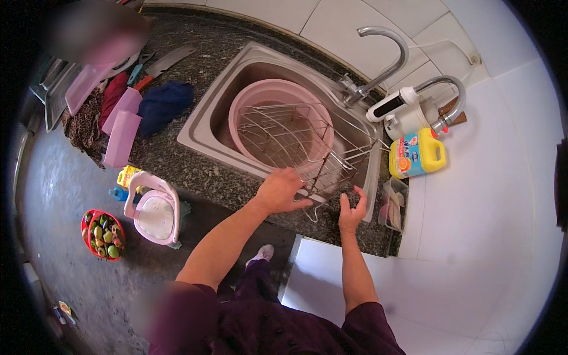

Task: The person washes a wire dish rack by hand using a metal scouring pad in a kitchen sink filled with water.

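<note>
A wire dish rack (341,162) with rust-brown marks lies tilted over a pink plastic basin (284,87) in the stainless steel sink (191,138). The basin appears to hold murky water, with part of the rack reaching over it. My left hand (282,191) grips the rack's near edge, its fingers partly hidden behind the wires. Close to the rack's near right corner, my right hand (353,212) has its thumb and fingers apart and holds nothing. A bent wire foot (316,215) of the rack sticks out between my hands, over the granite counter's front edge.
A curved chrome faucet (397,62) and a second tap with a white body (392,104) stand behind the sink. Right of it are a yellow detergent jug (419,154) and a clear plastic box (393,206). A cleaver (168,62) and a dark blue cloth (164,106) lie left.
</note>
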The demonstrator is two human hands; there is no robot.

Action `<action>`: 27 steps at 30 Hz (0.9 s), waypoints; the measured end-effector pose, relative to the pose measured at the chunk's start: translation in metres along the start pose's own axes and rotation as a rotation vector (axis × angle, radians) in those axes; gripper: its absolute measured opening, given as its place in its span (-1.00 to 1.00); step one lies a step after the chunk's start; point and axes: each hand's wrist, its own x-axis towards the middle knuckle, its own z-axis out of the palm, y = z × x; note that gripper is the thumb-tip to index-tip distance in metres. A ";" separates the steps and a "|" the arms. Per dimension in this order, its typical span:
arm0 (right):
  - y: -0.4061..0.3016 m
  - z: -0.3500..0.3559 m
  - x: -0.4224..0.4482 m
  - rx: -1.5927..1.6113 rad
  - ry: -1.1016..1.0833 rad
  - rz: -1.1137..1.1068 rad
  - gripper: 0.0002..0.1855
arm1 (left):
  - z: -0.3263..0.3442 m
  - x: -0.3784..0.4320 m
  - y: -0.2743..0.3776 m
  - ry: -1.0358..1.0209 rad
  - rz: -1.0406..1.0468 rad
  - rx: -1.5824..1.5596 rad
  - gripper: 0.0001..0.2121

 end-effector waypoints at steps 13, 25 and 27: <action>-0.008 0.000 0.000 0.031 -0.005 0.044 -0.56 | 0.003 -0.001 -0.002 0.012 0.019 0.040 -0.55; -0.006 0.000 0.001 0.028 -0.006 0.023 -0.57 | 0.003 0.001 -0.002 0.047 0.012 -0.007 -0.55; -0.008 0.000 0.002 0.020 -0.014 0.026 -0.57 | 0.006 0.001 -0.002 0.093 0.023 0.009 -0.56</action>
